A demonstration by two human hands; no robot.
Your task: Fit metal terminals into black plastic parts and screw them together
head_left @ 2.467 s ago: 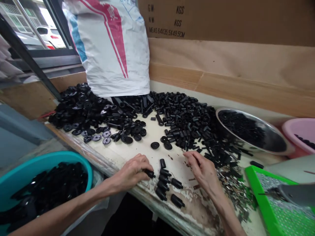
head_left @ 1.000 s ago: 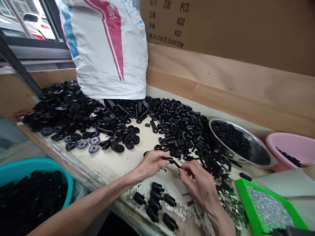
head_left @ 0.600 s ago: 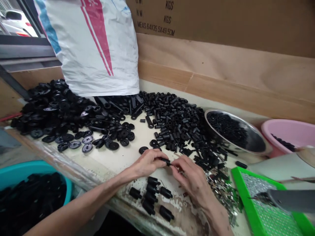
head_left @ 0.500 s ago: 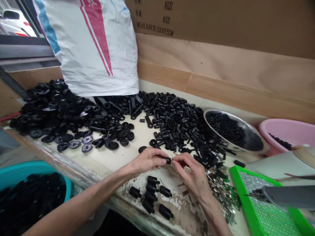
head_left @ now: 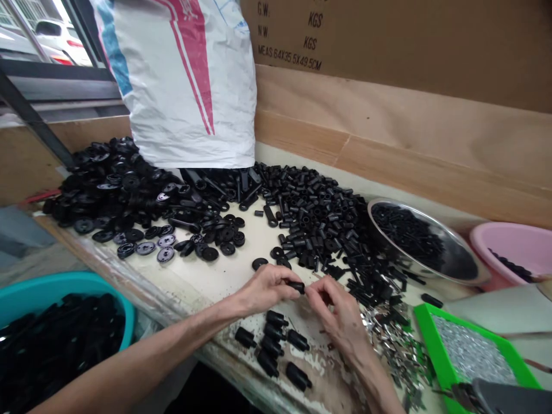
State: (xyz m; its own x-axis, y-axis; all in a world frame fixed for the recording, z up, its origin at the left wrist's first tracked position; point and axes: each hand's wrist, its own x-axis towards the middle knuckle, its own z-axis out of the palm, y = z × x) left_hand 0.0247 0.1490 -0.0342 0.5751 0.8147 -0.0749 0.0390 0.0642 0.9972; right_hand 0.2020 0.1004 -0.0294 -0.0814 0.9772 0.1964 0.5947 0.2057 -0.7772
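Between the fingers of my left hand [head_left: 271, 287] is a small black plastic cylinder [head_left: 296, 286], lying level with one end toward the right. My right hand [head_left: 334, 305] meets that end with thumb and forefinger pinched together; whatever they hold is too small to make out. On the worktop just below both hands lie several black cylinders with narrow tips [head_left: 272, 346]. Behind my fingers sit a few black round discs [head_left: 260, 263] and a heap of short black tubes [head_left: 313, 210].
Black round caps [head_left: 125, 184] are piled at left, by a white sack [head_left: 194, 86]. A teal tub [head_left: 125, 305] stands lower left. At right are a steel bowl [head_left: 466, 276], a pink basin [head_left: 535, 236], small metal pieces [head_left: 401, 351], a green tray [head_left: 435, 345] and a dark pointed tool [head_left: 495, 397].
The view has shifted, so the scene sits farther right. My hands stay together at the black cylinder. The dark pointed tool appears lower, showing more of the green tray.
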